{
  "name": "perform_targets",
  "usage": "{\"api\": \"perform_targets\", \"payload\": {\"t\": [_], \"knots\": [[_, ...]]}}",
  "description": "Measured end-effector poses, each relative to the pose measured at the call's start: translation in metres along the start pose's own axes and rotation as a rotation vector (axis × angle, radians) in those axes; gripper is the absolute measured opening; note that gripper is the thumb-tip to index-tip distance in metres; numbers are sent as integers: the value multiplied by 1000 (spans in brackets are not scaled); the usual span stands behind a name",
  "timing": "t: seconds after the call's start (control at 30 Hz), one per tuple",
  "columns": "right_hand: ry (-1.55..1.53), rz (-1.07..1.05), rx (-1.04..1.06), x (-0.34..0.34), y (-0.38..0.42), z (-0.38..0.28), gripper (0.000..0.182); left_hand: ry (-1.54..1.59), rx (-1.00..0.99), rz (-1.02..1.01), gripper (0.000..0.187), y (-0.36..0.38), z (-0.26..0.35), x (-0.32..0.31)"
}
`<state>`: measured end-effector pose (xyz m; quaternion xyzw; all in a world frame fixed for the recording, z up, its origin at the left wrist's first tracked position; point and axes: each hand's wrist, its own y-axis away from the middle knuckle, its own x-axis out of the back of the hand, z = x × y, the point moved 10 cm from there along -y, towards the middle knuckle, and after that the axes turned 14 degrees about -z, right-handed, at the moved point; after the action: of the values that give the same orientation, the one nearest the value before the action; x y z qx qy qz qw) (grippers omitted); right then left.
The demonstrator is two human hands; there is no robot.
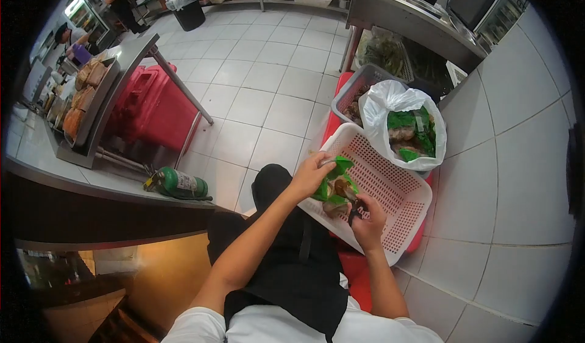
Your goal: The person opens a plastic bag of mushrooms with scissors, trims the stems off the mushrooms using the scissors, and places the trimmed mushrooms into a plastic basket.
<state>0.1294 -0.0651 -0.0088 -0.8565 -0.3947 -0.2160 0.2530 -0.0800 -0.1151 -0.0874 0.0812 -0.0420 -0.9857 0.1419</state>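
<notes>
My left hand [312, 175] is closed on the edge of a green plastic wrapper [343, 164], which is open around brown and pale lumps [339, 189] whose kind I cannot make out. Held in my right hand [369, 223] is a small black-handled tool [356, 211], close against the lower side of the packet; its working end is hard to see. Both hands are over the near left part of a white perforated plastic basket [399, 187].
Behind the basket, a white plastic bag [376, 105] holds more green-wrapped pieces, beside a grey crate [365, 75]. A tiled wall [469, 203] borders the right. Left are a steel table [137, 53], a red bin [149, 108] and a green cylinder [178, 183]. Two people work far left.
</notes>
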Motion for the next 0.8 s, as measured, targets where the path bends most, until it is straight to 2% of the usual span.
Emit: {"api": "perform_targets", "payload": {"t": [0.1, 0.2, 0.23, 0.33, 0.43, 0.57, 0.63, 0.7, 0.8], "knots": [[-74, 20, -71, -2, 9, 29, 39, -89, 30, 126, 24, 8, -19, 10], [-295, 5, -298, -4, 21, 65, 38, -56, 10, 189, 22, 14, -21, 9], [-309, 4, -225, -3, 18, 63, 41, -57, 16, 193, 23, 16, -19, 6], [-355, 3, -282, 1, 15, 65, 38, -121, 13, 208, 24, 21, -15, 1], [-176, -50, -444, 4, 8, 60, 39, -95, -14, 231, 22, 27, -13, -11], [196, -27, -320, 0, -10, 39, 39, -75, -52, 240, 22, 33, -10, -28], [320, -22, -306, -5, -15, 28, 39, -141, 32, 229, 26, 37, -17, -30], [256, -3, -353, -8, -16, 30, 38, -234, 69, 271, 28, 40, -21, -26], [150, 31, -384, -10, -16, 39, 39, -16, 6, 249, 28, 43, -27, -23]]}}
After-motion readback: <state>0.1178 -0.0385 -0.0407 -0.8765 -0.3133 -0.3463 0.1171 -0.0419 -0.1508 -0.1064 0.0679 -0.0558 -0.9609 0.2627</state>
